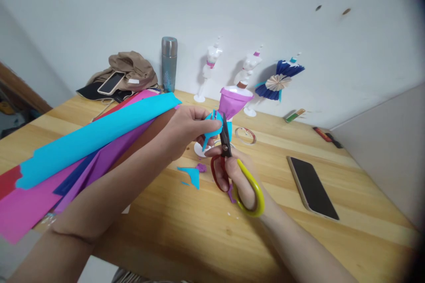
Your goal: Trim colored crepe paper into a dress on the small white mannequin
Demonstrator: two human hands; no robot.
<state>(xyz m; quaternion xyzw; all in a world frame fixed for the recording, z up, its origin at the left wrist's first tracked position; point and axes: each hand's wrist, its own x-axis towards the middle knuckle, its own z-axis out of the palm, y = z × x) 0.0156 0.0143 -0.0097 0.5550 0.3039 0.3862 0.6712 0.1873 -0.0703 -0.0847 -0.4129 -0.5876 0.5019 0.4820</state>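
My left hand (187, 130) pinches a small piece of light blue paper (212, 129) above the wooden table (348, 212). My right hand (242, 177) grips scissors (232, 172) with one red and one yellow handle loop; the dark blades point up into the blue piece. Just behind the blades stands a white doll stand wearing a purple paper skirt (234, 101). Blue and purple paper scraps (192, 174) lie on the table under my hands.
Long sheets of blue, purple, pink and red paper (93, 141) lie at the left. A black phone (312, 188) lies at the right. At the back stand a metal flask (169, 64), two more doll stands (209, 70), a tape roll (245, 135) and a brown bag with a phone (122, 75).
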